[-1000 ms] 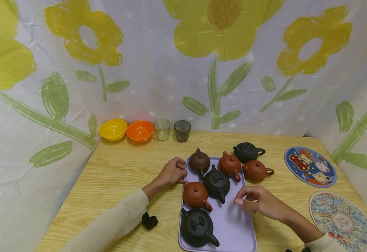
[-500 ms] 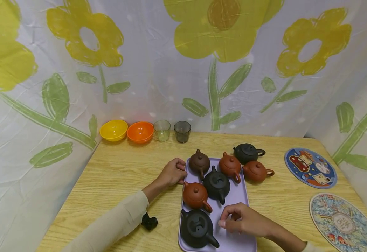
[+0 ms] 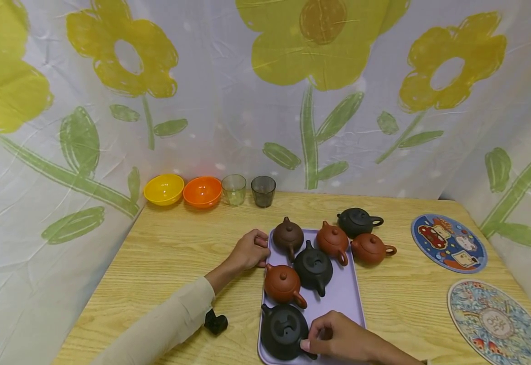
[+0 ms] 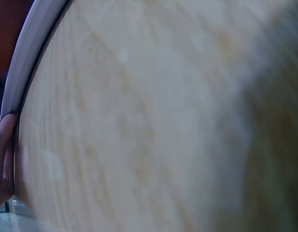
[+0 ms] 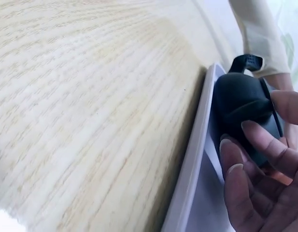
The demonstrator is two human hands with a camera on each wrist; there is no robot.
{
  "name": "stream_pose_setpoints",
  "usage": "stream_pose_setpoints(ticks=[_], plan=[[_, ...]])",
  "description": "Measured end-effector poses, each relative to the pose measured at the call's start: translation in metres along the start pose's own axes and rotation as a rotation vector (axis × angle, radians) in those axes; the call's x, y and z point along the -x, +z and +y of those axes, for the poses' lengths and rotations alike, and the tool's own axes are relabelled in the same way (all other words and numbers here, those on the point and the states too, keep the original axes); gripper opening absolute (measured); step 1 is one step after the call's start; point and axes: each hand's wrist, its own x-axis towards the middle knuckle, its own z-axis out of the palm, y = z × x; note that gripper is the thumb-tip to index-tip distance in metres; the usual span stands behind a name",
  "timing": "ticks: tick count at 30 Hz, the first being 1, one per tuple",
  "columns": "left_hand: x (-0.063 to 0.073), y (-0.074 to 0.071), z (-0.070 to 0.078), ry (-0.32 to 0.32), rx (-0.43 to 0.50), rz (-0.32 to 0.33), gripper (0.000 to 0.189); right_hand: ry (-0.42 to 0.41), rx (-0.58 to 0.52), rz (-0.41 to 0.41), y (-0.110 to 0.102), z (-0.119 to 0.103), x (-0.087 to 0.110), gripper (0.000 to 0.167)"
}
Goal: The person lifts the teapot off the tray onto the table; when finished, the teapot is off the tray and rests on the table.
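Note:
A lilac tray [image 3: 345,291] carries several teapots. My left hand [image 3: 249,249] grips its left rim near the far corner; in the left wrist view fingers [image 4: 5,145] lie along that rim. At the tray's near left corner sits a large black teapot [image 3: 283,329]. My right hand [image 3: 340,337] has thumb and forefinger at its handle, which lies between them in the right wrist view, the other fingers curled beside it. A smaller red-brown teapot [image 3: 282,284], another black teapot [image 3: 313,266], a dark brown teapot [image 3: 288,235] and an orange-brown teapot [image 3: 332,238] stand farther up the tray.
Right of the tray stand a black teapot [image 3: 355,222] and a red-brown teapot [image 3: 369,249]. Two round mats, one blue [image 3: 449,242] and one floral [image 3: 498,322], lie at the right. Yellow [image 3: 164,190] and orange [image 3: 202,192] bowls and two glasses [image 3: 263,191] line the back.
My right hand has moved left and nearer to me, from over the tray's right side to the large black teapot's handle. My left hand and the teapots have stayed put.

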Motion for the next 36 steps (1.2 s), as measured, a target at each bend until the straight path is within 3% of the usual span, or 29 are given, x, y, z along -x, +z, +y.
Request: stream_pose_setpoints(ticks=[6, 14, 23, 36], plan=[[0.000, 0.000, 0.000, -0.003, 0.007, 0.000, 0.039, 0.022, -0.005, 0.011, 0.004, -0.001, 0.000, 0.030], [0.001, 0.000, 0.000, 0.001, 0.000, 0.004, 0.038, 0.196, -0.082, 0.008, 0.008, -0.005, -0.002, 0.029], [0.000, 0.000, -0.001, 0.007, -0.009, 0.008, 0.038, 0.154, -0.136, 0.010, 0.009, -0.010, 0.000, 0.033], [-0.001, 0.000, -0.001, 0.005, -0.003, 0.001, 0.038, 0.201, -0.167, 0.044, 0.011, -0.013, 0.003, 0.030]])
